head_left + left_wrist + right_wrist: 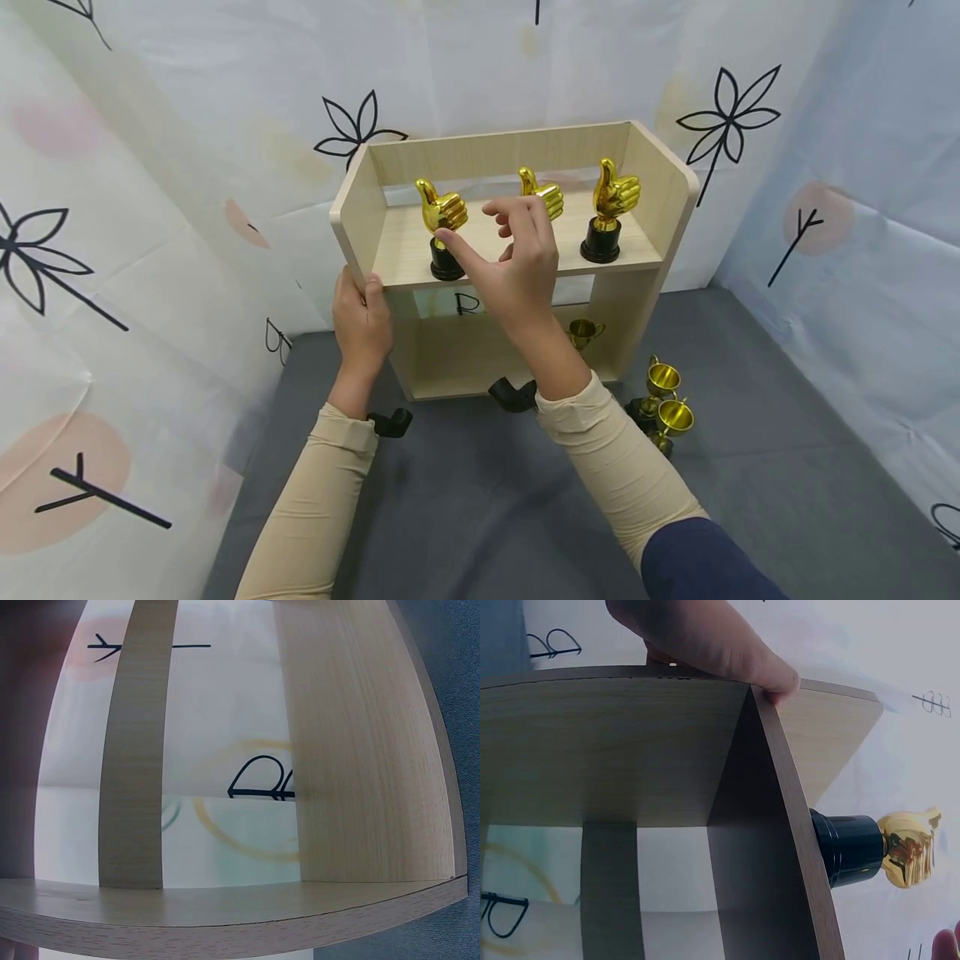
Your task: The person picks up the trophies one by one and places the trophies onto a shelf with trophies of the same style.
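Head view: right hand (517,267), fingers loosely spread, hides the middle trophy's (546,196) base; left hand (362,321) grips the shelf (360,218).

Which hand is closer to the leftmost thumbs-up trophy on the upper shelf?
Right. The right hand is beside the leftmost trophy; the left hand grips the shelf's left panel below.

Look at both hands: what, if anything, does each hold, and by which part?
The left hand grips the wooden shelf by the front edge of its left side panel. The right hand holds nothing; its forefinger points at the left thumbs-up trophy.
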`<action>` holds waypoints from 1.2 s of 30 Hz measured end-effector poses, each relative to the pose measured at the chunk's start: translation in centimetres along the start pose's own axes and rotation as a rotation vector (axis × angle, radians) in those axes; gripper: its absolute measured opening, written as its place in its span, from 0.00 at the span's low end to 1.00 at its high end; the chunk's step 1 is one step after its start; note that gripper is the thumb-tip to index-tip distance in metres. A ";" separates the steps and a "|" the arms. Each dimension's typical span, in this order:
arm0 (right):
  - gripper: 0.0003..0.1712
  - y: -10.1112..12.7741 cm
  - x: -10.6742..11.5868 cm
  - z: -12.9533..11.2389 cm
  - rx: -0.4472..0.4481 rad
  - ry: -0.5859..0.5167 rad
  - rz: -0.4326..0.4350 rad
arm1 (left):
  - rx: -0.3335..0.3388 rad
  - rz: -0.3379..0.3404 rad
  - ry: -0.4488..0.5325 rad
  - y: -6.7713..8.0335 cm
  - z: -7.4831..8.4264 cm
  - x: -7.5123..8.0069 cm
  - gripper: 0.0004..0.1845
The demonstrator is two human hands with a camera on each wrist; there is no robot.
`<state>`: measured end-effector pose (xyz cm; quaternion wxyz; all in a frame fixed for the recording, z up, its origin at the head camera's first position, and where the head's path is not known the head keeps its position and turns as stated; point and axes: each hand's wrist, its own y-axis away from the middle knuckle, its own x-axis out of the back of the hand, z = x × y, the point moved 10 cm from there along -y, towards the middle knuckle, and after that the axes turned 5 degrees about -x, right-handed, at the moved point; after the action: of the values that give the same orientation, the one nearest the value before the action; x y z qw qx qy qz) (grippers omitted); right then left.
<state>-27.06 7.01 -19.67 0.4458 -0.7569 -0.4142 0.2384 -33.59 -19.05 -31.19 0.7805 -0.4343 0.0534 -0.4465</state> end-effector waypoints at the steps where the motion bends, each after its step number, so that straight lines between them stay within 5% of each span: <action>1: 0.29 0.2 0.2 0.1 -0.006 -0.005 0.002 | 0.000 0.000 0.000 0.0 0.0 0.0 0.28; 36: 0.28 3.3 5.6 1.2 -0.063 -0.017 0.080 | -0.014 0.002 0.015 0.0 0.2 0.0 0.29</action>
<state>-23.50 11.38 -23.11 0.4083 -0.7845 -0.3948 0.2492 -33.51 -18.92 -31.09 0.7772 -0.4366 0.0627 -0.4487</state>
